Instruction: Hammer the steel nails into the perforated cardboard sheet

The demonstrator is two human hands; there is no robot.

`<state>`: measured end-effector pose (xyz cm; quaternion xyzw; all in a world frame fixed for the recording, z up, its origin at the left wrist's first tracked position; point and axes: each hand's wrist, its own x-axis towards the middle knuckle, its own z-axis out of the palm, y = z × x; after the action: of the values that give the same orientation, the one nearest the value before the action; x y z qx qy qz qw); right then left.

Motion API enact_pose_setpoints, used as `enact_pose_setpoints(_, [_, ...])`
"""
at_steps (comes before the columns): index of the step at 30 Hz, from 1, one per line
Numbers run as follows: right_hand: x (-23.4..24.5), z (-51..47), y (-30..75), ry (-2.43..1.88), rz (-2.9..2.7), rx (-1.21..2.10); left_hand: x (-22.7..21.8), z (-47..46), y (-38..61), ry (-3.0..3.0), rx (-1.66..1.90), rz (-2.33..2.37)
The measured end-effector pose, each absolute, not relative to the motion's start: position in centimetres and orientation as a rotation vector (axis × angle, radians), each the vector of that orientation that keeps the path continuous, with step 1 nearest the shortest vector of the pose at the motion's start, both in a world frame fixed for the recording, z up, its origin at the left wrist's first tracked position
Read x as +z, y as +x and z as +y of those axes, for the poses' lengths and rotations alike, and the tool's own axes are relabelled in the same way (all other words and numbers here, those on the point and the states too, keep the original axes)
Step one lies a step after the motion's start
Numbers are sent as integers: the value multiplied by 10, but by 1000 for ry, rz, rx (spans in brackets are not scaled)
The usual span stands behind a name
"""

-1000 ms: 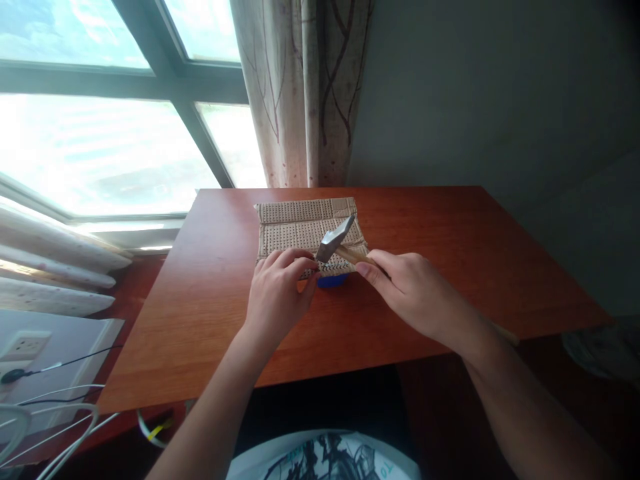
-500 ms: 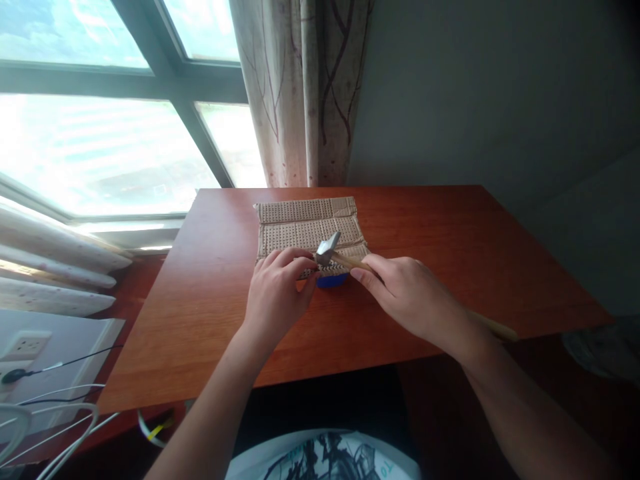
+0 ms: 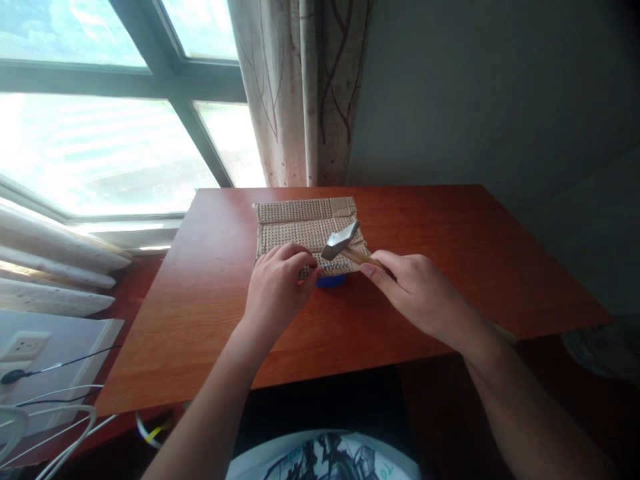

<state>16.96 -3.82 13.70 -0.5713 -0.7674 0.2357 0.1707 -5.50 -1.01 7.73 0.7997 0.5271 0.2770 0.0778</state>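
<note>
My right hand (image 3: 417, 285) is wrapped round the light wooden handle of a hammer (image 3: 341, 241), whose grey metal head hangs tilted above a sheet of brown cardboard (image 3: 285, 233). Rows of small holes or dots cover the cardboard, and dark marks run along its near edge by the hammer. My left hand (image 3: 280, 283) rests at the near left edge of the sheet, thumb and fingers pinched together. Whatever may be between those fingertips is too small to make out. Part of a blue object (image 3: 331, 281) shows beneath the cardboard's near edge.
All this lies on a reddish-brown wooden table (image 3: 200, 320). A window (image 3: 90, 153) and a curtain (image 3: 280, 93) stand behind and to the left. White cables (image 3: 75, 433) and a wall socket (image 3: 27, 347) are at the lower left.
The hammer head has risen and moved right, away from my left fingertips, as my right hand drew back slightly. My left hand has stayed nearly in place.
</note>
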Motion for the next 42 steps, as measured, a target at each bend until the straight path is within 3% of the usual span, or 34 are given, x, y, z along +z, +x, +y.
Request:
enact_pose_setpoints(6, [122,-30,186,-1606,-1945,722,73,-11,-56,2426,838,1555])
enact_pose_setpoints(13, [88,-10,213,-1350,-1360,1045,77,-13,-77,2352,1097,1560])
enact_pose_setpoints(21, [22,32,241,-1485,-1106,751,41,13,-134,1487,1616,1856])
enact_pose_setpoints(26, [-24,60,251,-1634,-1141,602,12,23,-141,1174,1412,1661])
enact_pose_setpoints(30, [-43,80,248,-1730,-1278,480,4,22,-134,1279,1215,1516])
enact_pose_setpoints(42, [-41,95,226,-1898,-1506,314,4,16,-132,1736,1056,1572])
